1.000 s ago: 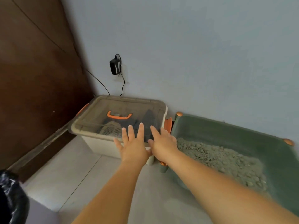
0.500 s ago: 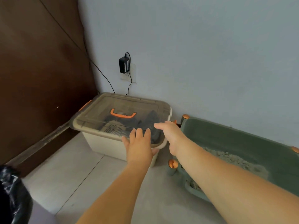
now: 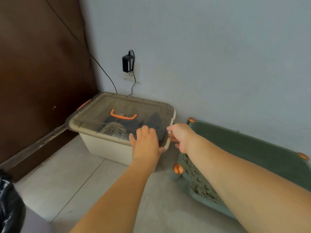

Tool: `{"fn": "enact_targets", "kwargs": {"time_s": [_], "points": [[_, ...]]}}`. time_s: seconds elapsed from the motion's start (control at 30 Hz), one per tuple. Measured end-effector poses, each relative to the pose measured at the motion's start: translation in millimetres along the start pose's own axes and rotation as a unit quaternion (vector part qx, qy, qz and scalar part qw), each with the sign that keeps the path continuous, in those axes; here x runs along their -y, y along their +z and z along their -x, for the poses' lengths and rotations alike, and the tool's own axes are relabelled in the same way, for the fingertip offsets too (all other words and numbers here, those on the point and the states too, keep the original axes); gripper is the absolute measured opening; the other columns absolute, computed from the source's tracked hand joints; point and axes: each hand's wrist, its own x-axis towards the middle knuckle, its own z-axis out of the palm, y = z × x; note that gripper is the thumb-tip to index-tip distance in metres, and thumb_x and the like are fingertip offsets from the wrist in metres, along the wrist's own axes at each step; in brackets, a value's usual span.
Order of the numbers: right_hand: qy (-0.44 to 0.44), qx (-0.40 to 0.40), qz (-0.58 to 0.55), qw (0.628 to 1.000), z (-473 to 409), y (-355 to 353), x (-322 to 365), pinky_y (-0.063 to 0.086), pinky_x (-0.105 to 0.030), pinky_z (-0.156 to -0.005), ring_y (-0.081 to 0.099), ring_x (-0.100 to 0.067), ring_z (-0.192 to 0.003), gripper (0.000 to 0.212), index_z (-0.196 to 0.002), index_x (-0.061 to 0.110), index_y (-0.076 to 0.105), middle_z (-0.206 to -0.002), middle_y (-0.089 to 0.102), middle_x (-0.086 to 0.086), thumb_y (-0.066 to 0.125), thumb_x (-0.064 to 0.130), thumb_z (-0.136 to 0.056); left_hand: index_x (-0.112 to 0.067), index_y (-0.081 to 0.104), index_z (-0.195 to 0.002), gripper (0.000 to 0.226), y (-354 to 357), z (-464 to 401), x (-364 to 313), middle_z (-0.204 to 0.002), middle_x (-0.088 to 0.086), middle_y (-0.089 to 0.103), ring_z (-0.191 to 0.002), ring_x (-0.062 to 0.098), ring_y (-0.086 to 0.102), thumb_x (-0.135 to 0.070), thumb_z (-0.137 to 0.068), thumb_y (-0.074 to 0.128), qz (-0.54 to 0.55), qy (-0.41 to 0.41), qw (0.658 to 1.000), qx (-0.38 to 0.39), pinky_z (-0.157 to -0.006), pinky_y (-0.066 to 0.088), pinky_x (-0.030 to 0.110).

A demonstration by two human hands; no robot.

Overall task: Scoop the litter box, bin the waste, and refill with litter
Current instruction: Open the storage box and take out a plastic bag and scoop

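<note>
A cream storage box with a translucent brown lid and an orange handle stands in the corner. A slotted scoop and dark items show dimly through the lid. My left hand lies on the lid's front right corner, fingers on top and thumb under the edge. My right hand grips the box's right side at the lid edge and hides the latch there. To the right stands the green litter box holding grey litter, partly covered by my right forearm.
A black bin bag shows at the bottom left edge. A black power adapter with cables hangs on the wall above the box. A dark wooden panel closes the left side. Pale floor tiles lie before the box.
Both hands have moved forward onto the storage box. The left settled on the lid's front right corner, and the right went from over the litter box to the box's right side.
</note>
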Motion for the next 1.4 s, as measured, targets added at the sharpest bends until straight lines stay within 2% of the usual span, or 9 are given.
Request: {"fn": "enact_targets", "kwargs": {"time_s": [0.1, 0.33, 0.5, 0.6, 0.73, 1.0, 1.1, 1.2, 1.4], "points": [[-0.001, -0.021, 0.0, 1.0, -7.4, -5.5, -0.3, 0.042, -0.028, -0.061, 0.056, -0.024, -0.085, 0.019, -0.1, 0.005, 0.061, -0.096, 0.06, -0.012, 0.043, 0.009, -0.094, -0.01, 0.044, -0.124, 0.061, -3.3, -4.3, -1.8, -0.127, 0.007, 0.038, -0.123, 0.026, 0.035, -0.05, -0.081, 0.062, -0.016, 0.011, 1.0, 0.01, -0.11, 0.027, 0.048], [-0.002, -0.028, 0.013, 1.0, -15.3, -5.7, -12.6, 0.045, -0.035, -0.084, 0.057, -0.025, -0.11, 0.025, -0.113, 0.01, 0.06, -0.112, 0.062, -0.012, 0.051, 0.024, -0.094, -0.005, 0.045, -0.121, 0.061, -11.9, -13.4, -1.5, -0.123, 0.007, 0.034, -0.118, 0.025, 0.033, -0.047, -0.081, 0.061, -0.027, 0.041, 0.999, 0.024, -0.103, 0.036, 0.044], [-0.015, -0.006, -0.007, 1.0, -19.9, -3.2, -6.3, 0.046, -0.03, -0.078, 0.058, -0.023, -0.105, 0.041, -0.119, 0.011, 0.056, -0.109, 0.06, -0.007, 0.057, 0.04, -0.09, -0.005, 0.051, -0.111, 0.058, -25.9, -17.4, -1.9, -0.121, 0.007, 0.036, -0.117, 0.025, 0.034, -0.05, -0.076, 0.063, 0.008, 0.05, 0.999, -0.001, -0.093, 0.043, 0.039], [-0.015, 0.046, -0.105, 0.993, -18.5, -1.3, 1.0, 0.054, -0.031, -0.074, 0.063, -0.021, -0.087, 0.025, -0.104, 0.007, 0.061, -0.097, 0.064, -0.01, 0.066, 0.025, -0.087, -0.005, 0.051, -0.11, 0.057, -32.8, -16.3, 0.7, -0.12, 0.007, 0.037, -0.117, 0.025, 0.034, -0.049, -0.075, 0.064, 0.029, 0.052, 0.998, -0.022, -0.091, 0.044, 0.038], [-0.022, 0.13, -0.257, 0.957, -13.9, 3.6, 3.6, 0.055, -0.033, -0.059, 0.069, -0.026, -0.084, 0.028, -0.117, -0.002, 0.059, -0.102, 0.07, -0.017, 0.057, 0.006, -0.091, -0.007, 0.05, -0.11, 0.055, -43.1, -8.8, 6.1, -0.119, 0.007, 0.041, -0.115, 0.025, 0.038, -0.047, -0.076, 0.064, 0.064, 0.057, 0.995, -0.053, -0.096, 0.039, 0.037], [-0.107, 0.185, -0.32, 0.923, 6.1, -2.9, -2.7, 0.056, -0.029, -0.06, 0.07, -0.02, -0.072, 0.014, -0.1, 0.0, 0.061, -0.084, 0.069, -0.012, 0.048, 0.005, -0.095, -0.025, 0.053, -0.121, 0.047, -51.5, 13.6, 16.5, -0.122, -0.001, 0.051, -0.12, 0.021, 0.045, -0.045, -0.08, 0.063, 0.066, 0.17, 0.978, -0.103, -0.107, 0.029, 0.05], [-0.124, 0.206, -0.325, 0.915, 14.6, -11.2, -3.9, 0.056, -0.028, -0.056, 0.069, -0.02, -0.067, 0.011, -0.093, 0.001, 0.058, -0.077, 0.067, -0.012, 0.048, 0.005, -0.095, -0.022, 0.063, -0.108, 0.046, -55.0, 23.4, 13.1, -0.112, 0.003, 0.06, -0.112, 0.026, 0.055, -0.044, -0.069, 0.073, 0.013, 0.19, 0.969, -0.155, -0.096, 0.038, 0.054], [-0.135, 0.214, -0.317, 0.914, 21.4, -10.9, -2.9, 0.056, -0.027, -0.056, 0.067, -0.019, -0.067, 0.016, -0.108, -0.001, 0.055, -0.083, 0.065, -0.013, 0.048, 0.004, -0.095, -0.02, 0.067, -0.096, 0.055, -54.7, 30.8, 14.3, -0.096, 0.005, 0.065, -0.093, 0.028, 0.065, -0.044, -0.05, 0.083, -0.014, 0.182, 0.967, -0.178, -0.079, 0.052, 0.053], [-0.137, 0.234, -0.276, 0.922, 34.9, 15.8, 0.0, 0.057, -0.024, -0.055, 0.069, -0.014, -0.058, 0.016, -0.084, 0.003, 0.059, -0.075, 0.068, -0.011, 0.047, -0.002, -0.094, -0.021, 0.062, -0.118, 0.075, -45.4, 45.8, 39.5, -0.1, 0.009, 0.065, -0.095, 0.03, 0.065, -0.043, -0.05, 0.086, -0.03, 0.136, 0.973, -0.183, -0.07, 0.055, 0.045]]}}
